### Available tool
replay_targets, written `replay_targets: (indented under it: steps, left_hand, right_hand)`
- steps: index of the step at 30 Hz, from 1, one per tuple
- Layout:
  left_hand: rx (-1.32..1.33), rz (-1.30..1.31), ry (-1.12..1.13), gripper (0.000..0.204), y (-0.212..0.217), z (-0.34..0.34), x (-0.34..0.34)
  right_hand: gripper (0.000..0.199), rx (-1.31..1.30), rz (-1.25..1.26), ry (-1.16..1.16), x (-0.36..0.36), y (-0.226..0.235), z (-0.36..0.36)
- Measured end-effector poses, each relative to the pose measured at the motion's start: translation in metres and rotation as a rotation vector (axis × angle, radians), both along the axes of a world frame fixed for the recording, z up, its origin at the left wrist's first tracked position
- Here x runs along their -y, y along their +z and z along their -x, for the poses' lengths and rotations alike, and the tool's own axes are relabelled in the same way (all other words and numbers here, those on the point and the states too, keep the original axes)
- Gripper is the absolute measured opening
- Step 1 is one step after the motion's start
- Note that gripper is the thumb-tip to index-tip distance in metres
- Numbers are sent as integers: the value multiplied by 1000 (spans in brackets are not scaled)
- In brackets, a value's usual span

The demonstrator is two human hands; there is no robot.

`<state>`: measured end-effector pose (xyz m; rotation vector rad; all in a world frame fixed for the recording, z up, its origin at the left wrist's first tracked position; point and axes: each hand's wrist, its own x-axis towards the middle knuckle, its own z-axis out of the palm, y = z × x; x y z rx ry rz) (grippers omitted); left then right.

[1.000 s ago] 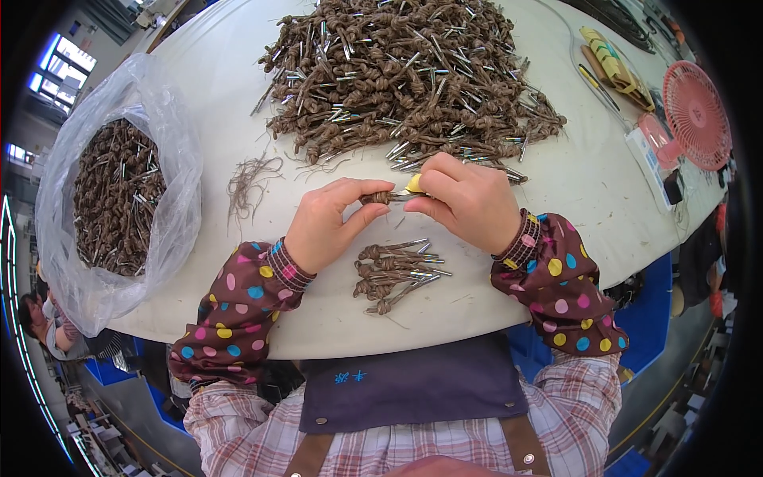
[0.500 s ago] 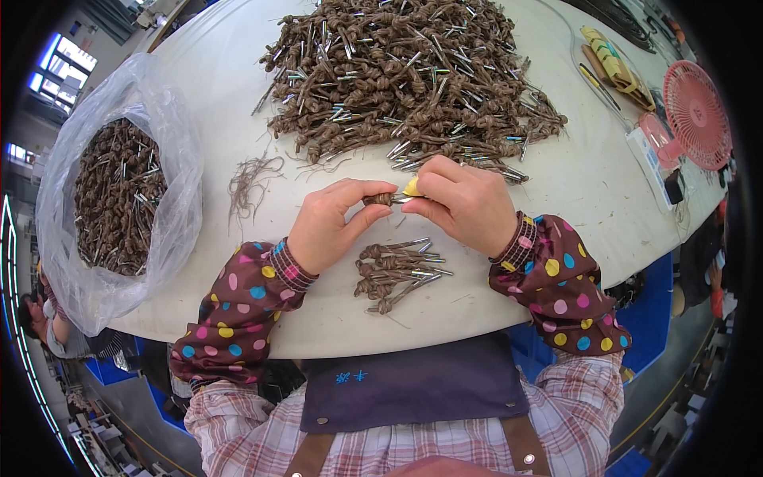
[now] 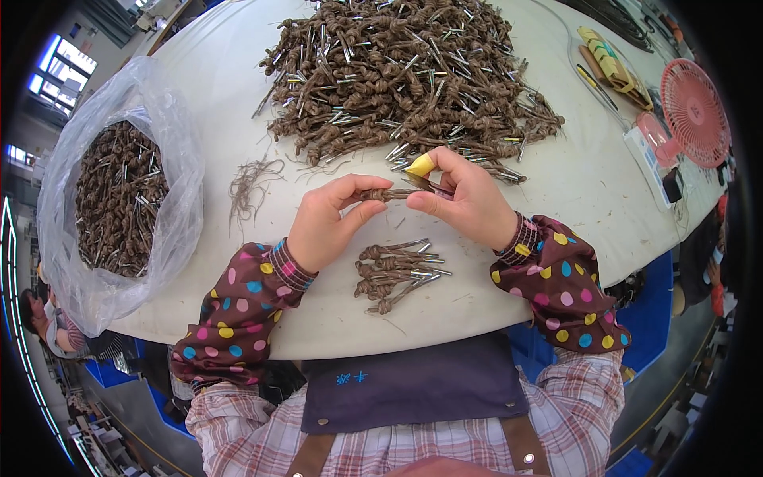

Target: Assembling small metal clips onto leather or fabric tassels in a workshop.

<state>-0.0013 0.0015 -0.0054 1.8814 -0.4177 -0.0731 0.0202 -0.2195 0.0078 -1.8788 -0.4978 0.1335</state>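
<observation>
In the head view, looking down, two hands meet above a pale counter (image 3: 318, 330), near its middle. The left hand (image 3: 327, 222) pinches a brown corded knot (image 3: 376, 195) between thumb and index finger; the knot lies sideways, its cord ends pointing toward the right hand (image 3: 470, 205). The right hand grips a small dark cutting tool (image 3: 435, 188), its tip pointing left, just beside those cord ends. Whether the blades touch the cord cannot be told. Yellow tape (image 3: 420, 165) wraps a finger of the right hand.

Below the hands, on the counter, lies a small group of finished-looking knots (image 3: 389, 274), side by side, most with silvery tips pointing right. Beyond the hands rises a large pile (image 3: 397, 79) of similar brown pieces with many metal tips. To the left of the pile's near edge is a loose tangle of threads (image 3: 253, 189). Farther left, an open clear plastic bag (image 3: 181, 207) holds more of the same pieces.

At the far right stand a pink fan (image 3: 696, 115) and, beyond it, a yellow bundle (image 3: 608, 60). The person wears dark sleeves (image 3: 230, 314) with colourful dots and a dark apron (image 3: 413, 389) over a plaid shirt (image 3: 238, 425).
</observation>
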Motion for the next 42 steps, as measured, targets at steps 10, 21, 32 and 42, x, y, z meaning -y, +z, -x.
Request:
replay_targets:
  steps: [10,21,32,42]
  left_hand:
    - [137,-198,-4,27,8,-1,4]
    - [223,-315,21,31,12,4,11]
    - [92,-198,35,27,8,1,2]
    - [-258,190,-10,29,-1,-4,1]
  right_hand:
    - [29,382,265,-99,-3,0,4]
    - [32,732,325,-72,-17,-13,13]
    - [35,494,214,-174,-2,5,3]
    - [42,400,293,-69,5,11,5]
